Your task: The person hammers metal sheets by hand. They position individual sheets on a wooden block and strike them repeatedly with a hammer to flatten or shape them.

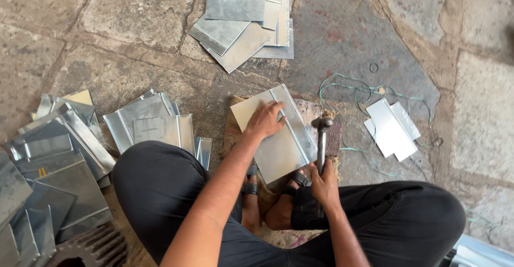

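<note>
I squat over a stone floor. My left hand [265, 120] presses flat on a shiny metal sheet [284, 149] that has a raised folded seam along its right side. The sheet lies on a dark block over a woven mat [234, 133] in front of my sandalled feet. My right hand [324, 183] grips the handle of a hammer [322, 138]. The hammer's head sits just right of the seam, close to the sheet's right edge.
A pile of metal sheets [241, 23] lies at the top centre. More folded sheets [152, 125] and a bigger heap [51, 160] lie at the left. Two small sheets [392, 129] rest at the right amid green string [348, 87]. A metal grate [93, 248] shows at the lower left.
</note>
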